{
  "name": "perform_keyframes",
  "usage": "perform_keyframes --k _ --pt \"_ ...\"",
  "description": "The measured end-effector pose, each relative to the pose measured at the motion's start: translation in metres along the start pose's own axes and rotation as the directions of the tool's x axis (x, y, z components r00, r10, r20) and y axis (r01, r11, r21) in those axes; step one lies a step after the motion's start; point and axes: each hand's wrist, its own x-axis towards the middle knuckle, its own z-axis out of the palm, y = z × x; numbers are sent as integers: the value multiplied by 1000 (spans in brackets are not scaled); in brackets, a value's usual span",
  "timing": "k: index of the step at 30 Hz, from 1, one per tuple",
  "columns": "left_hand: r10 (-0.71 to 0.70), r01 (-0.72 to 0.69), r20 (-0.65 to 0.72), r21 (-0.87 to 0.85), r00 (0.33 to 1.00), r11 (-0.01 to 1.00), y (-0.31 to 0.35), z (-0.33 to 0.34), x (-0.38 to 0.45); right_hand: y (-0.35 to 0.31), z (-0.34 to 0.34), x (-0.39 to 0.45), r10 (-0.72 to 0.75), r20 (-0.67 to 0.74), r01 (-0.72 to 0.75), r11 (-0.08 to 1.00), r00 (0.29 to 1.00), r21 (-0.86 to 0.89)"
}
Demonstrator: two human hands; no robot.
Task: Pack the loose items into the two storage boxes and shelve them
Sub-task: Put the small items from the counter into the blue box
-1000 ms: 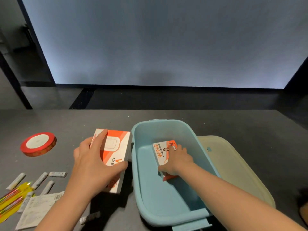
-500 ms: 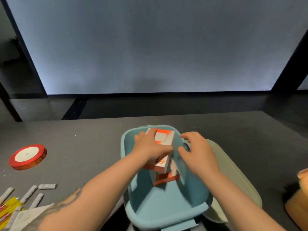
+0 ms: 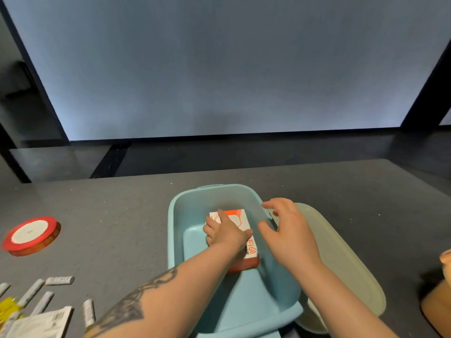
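Note:
A light blue storage box (image 3: pixel 176 215) stands open on the dark table. Inside it lies an orange and white carton (image 3: pixel 238 217), and an orange edge of another carton shows beneath it. My left hand (image 3: pixel 227 234) reaches into the box and grips the top carton, index finger along its top and thumb at its right side. Just above the box's right rim hovers my right hand (image 3: pixel 288 235), fingers spread and holding nothing. The box's pale translucent lid (image 3: pixel 341 259) lies flat on the table to the right, partly under the box.
A red ribbon spool (image 3: pixel 31 234) lies at the left. Several small grey sachets (image 3: pixel 59 280), a yellow packet (image 3: pixel 8 306) and a printed paper (image 3: pixel 41 323) sit at the lower left. A tan object (image 3: pixel 439 303) shows at the right edge.
My left hand carried the larger carton from the table into the blue box and lowered it onto the smaller one. My right hand let go of the smaller carton and rose to the right rim.

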Motion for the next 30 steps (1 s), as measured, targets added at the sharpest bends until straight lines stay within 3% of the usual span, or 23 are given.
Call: perform_keyframes --k 6,9,11,13,16,19,23,30 --pt "-88 103 78 -218 993 971 4 -22 -4 -7 10 -2 -7 33 7 1000 999 3" --pt "121 -100 56 -286 991 953 -2 -55 -18 -19 14 0 -42 52 43 999 998 -17" --pt "298 -292 -32 -323 954 900 -16 -87 -35 -33 18 0 -73 66 75 997 995 -30" --pt "409 -458 -223 -254 885 852 -40 -122 -52 -53 25 -1 -116 77 118 993 990 -24" --pt "436 -545 -473 -118 766 830 -94 -169 -77 -91 42 -9 -190 119 187 982 975 38" --pt "329 -457 -580 -86 745 885 -162 -198 -100 -129 65 -26 -297 167 289 955 940 71" --pt "152 -272 -587 -122 795 955 -259 -206 -131 -175 106 -65 -416 254 390 909 873 148" --pt "-120 -10 -594 -211 796 977 -388 -211 -171 -214 191 -145 -444 500 416 892 743 175"
